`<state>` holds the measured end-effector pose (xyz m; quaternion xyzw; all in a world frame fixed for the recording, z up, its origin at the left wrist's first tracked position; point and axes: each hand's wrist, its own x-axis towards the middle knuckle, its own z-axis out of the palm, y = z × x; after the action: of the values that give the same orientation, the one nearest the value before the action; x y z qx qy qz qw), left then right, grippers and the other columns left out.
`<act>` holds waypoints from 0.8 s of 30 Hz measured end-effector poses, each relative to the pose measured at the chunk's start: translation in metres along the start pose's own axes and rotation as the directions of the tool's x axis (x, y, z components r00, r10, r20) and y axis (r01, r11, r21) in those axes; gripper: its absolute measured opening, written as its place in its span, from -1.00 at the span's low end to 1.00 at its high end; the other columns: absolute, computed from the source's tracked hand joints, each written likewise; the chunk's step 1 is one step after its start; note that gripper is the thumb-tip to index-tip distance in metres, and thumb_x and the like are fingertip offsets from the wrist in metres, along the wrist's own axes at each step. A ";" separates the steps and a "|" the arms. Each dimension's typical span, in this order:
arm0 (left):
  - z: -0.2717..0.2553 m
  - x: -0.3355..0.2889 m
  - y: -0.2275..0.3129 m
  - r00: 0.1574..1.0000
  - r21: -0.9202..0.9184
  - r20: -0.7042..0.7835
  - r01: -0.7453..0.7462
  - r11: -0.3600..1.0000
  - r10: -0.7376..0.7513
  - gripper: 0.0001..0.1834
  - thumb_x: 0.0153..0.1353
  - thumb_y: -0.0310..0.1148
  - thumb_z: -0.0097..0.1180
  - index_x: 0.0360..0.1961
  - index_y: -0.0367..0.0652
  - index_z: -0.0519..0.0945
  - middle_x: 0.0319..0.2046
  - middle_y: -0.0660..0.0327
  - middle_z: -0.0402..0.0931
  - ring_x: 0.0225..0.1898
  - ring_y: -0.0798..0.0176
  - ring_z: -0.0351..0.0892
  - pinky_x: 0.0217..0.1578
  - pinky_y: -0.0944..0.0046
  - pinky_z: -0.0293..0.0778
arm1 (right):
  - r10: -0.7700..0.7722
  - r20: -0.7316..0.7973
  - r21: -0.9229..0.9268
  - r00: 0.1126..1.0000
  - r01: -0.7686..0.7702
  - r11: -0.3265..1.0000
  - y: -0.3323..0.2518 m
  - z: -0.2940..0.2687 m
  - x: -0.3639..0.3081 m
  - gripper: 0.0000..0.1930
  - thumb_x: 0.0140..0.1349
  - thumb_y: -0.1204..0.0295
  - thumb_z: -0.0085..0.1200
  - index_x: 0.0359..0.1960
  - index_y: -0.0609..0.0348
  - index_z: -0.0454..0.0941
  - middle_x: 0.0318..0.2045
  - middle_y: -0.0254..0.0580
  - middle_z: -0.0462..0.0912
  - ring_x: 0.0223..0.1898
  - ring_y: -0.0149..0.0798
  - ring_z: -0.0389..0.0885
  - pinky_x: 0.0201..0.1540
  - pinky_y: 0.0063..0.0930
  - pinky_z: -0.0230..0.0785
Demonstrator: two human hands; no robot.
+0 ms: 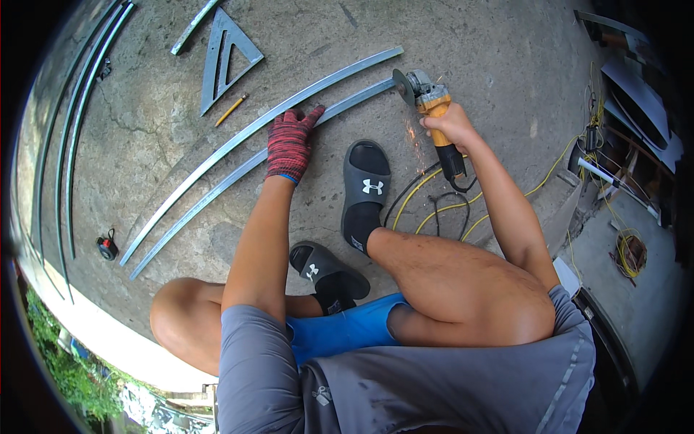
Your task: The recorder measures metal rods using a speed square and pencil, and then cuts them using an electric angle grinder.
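Two long, narrow grey metal channels lie side by side on the concrete floor, a farther one (pixel 340 76) and a nearer one (pixel 361 97). My left hand (pixel 288 150), in a red and black knit glove, holds the nearer channel down, its fingers reaching toward the farther one. My bare right hand (pixel 452 129) is wrapped round the yellow and black body of an angle grinder (pixel 436 103). The grinder's disc (pixel 403 87) meets the right end of the nearer channel. Orange sparks (pixel 413 139) fly from there toward me.
Beyond the channels lie a triangular speed square (pixel 241 49) and a yellow pencil (pixel 231 110). A tape measure (pixel 108 247) sits at left, with more metal strips (pixel 76 137) past it. Yellow cords (pixel 538 189) run right. My sandalled foot (pixel 367 177) is close by.
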<state>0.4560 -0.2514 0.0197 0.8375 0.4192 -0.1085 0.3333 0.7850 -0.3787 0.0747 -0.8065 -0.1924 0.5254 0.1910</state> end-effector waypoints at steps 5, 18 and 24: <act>-0.002 0.000 0.003 1.000 -0.003 -0.001 0.010 1.000 -0.010 -0.13 -0.03 -0.65 0.22 0.32 0.36 0.41 0.13 0.07 0.44 0.15 -0.06 0.44 0.21 0.04 0.40 | 0.008 0.002 0.001 1.000 -0.008 1.000 0.002 -0.001 0.004 -0.73 -0.01 0.46 0.36 -0.30 0.34 0.60 -0.44 -0.19 0.67 -0.46 -0.32 0.65 -0.42 -0.40 0.50; -0.002 -0.002 0.004 1.000 -0.012 -0.018 0.000 1.000 0.000 -0.18 0.02 -0.62 0.20 0.32 0.34 0.42 0.11 0.05 0.44 0.14 -0.06 0.44 0.21 0.04 0.40 | 0.017 -0.015 -0.003 1.000 -0.017 1.000 -0.010 0.001 0.000 -0.72 0.00 0.45 0.36 -0.29 0.32 0.59 -0.42 -0.21 0.66 -0.46 -0.33 0.64 -0.41 -0.41 0.48; -0.001 -0.001 0.004 1.000 0.002 -0.016 0.013 1.000 -0.013 -0.18 0.01 -0.62 0.20 0.31 0.34 0.43 0.11 0.06 0.45 0.13 -0.06 0.44 0.20 0.04 0.40 | 0.008 0.008 -0.005 1.000 -0.008 1.000 -0.015 0.002 -0.001 -0.72 0.00 0.45 0.35 -0.29 0.31 0.60 -0.42 -0.22 0.66 -0.46 -0.34 0.64 -0.40 -0.42 0.48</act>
<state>0.4582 -0.2533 0.0233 0.8360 0.4270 -0.1043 0.3285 0.7815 -0.3664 0.0827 -0.8055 -0.1913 0.5291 0.1861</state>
